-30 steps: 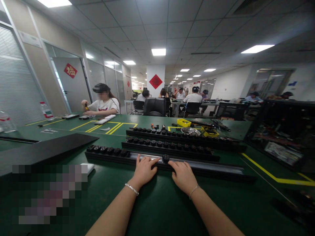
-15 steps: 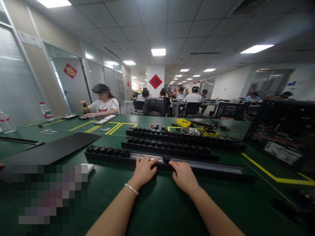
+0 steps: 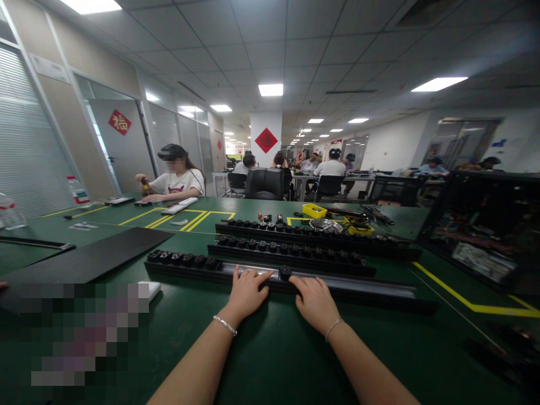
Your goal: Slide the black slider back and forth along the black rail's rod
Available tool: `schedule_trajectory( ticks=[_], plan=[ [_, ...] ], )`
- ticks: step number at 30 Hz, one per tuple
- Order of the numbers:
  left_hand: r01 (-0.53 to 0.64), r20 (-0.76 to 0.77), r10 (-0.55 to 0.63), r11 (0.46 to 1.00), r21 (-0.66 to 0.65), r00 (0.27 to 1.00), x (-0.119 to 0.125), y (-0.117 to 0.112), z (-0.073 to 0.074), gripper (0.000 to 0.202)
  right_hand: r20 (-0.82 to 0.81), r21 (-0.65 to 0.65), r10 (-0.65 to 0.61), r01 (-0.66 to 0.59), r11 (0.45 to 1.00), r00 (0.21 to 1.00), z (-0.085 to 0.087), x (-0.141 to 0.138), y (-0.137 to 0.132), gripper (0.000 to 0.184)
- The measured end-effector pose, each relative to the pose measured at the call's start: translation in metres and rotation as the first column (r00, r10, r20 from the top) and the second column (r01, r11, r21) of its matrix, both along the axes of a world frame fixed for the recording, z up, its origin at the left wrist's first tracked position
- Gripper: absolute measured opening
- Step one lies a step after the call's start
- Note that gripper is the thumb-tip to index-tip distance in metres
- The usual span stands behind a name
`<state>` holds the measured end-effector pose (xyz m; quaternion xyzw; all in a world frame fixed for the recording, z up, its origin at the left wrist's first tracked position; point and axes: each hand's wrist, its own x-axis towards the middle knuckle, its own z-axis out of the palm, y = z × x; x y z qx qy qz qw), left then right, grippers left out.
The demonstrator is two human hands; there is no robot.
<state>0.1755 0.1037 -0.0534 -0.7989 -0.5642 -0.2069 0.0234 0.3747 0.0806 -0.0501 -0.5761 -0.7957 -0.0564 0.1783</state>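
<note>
A long black rail with a silvery channel point(image 3: 363, 289) lies across the green table in front of me. Several black socket modules point(image 3: 181, 259) sit in its left end, and one lone black module point(image 3: 285, 272) sits in the channel between my hands. My left hand point(image 3: 247, 291) rests on the rail just left of that module, fingers stretched forward over the channel. My right hand point(image 3: 314, 301) lies on the rail just right of it, fingers curled over the near edge. Neither hand grips anything I can make out.
Two more black rails filled with modules point(image 3: 291, 248) point(image 3: 304, 232) lie behind. A flat black panel point(image 3: 84, 261) lies at left, a yellow bin point(image 3: 314, 210) and metal bowl point(image 3: 325, 225) at the back, a black tray point(image 3: 481, 230) at right. A person point(image 3: 177, 179) works across the table.
</note>
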Motion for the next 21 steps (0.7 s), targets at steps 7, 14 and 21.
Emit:
schedule_trajectory(
  ticks=[7,14,21],
  plan=[
    [0.008,0.013,-0.008,1.000,0.019,1.000,0.0000,0.0018,-0.0028,0.039,-0.015,0.017,0.024,-0.023,1.000,1.000,-0.0013,0.0024,0.0018,0.044],
    [0.005,0.004,-0.005,1.000,0.012,1.000,-0.0003,0.0009,-0.0018,0.039,-0.008,-0.005,0.015,-0.015,1.000,1.000,-0.0013,0.0041,0.0017,0.044],
    [-0.003,-0.001,0.003,1.000,-0.001,1.000,0.0006,0.0006,-0.0001,0.039,-0.028,-0.004,0.009,-0.009,1.000,1.000,-0.0007,0.0033,0.0006,0.043]
  ],
)
